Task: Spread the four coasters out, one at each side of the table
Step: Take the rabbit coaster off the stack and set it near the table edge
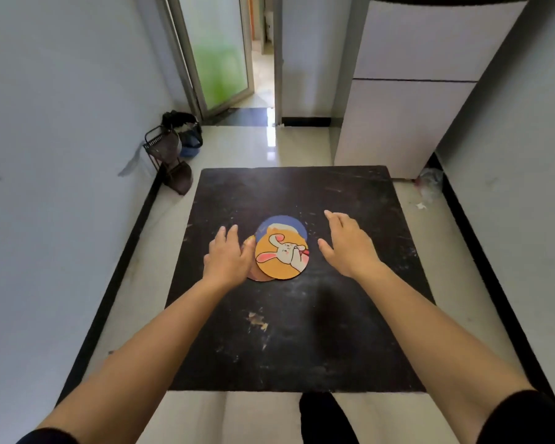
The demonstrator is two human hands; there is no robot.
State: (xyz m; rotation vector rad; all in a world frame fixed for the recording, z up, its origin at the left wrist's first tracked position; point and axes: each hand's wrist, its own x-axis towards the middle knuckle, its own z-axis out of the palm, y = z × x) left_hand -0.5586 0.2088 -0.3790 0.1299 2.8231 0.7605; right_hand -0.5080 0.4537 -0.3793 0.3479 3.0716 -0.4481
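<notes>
Round coasters lie overlapped in a pile near the middle of the black square table point(302, 331). On top is an orange coaster with a white rabbit point(281, 257). A blue coaster point(284, 223) peeks out behind it, and a brownish one point(256, 275) shows at the lower left edge. My left hand point(228, 256) rests flat on the pile's left side, fingers spread, covering part of it. My right hand point(348, 243) hovers open just right of the pile, not touching it.
A white fridge point(407, 91) stands beyond the table's far right corner. A dark dustpan and basket point(173, 149) sit by the left wall. A doorway point(234, 59) opens straight ahead. Pale tiled floor surrounds the table.
</notes>
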